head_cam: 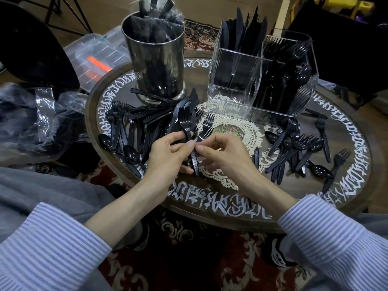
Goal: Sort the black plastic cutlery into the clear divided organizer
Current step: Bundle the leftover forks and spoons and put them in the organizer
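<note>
Gripping a bunch of black forks [185, 124] upright, the left hand [168, 156] curls its fingers round the handles, while the right hand [222, 152] pinches one handle at centre. The clear organizer [260, 80] stands at 1 o'clock on the counter [210, 198], holding knives and forks.

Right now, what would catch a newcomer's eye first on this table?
Two hands at the centre: the left hand holds a bunch of forks, the right hand pinching at it. Behind right stands the clear organizer with knives and forks upright; behind left, a steel cup.
</note>
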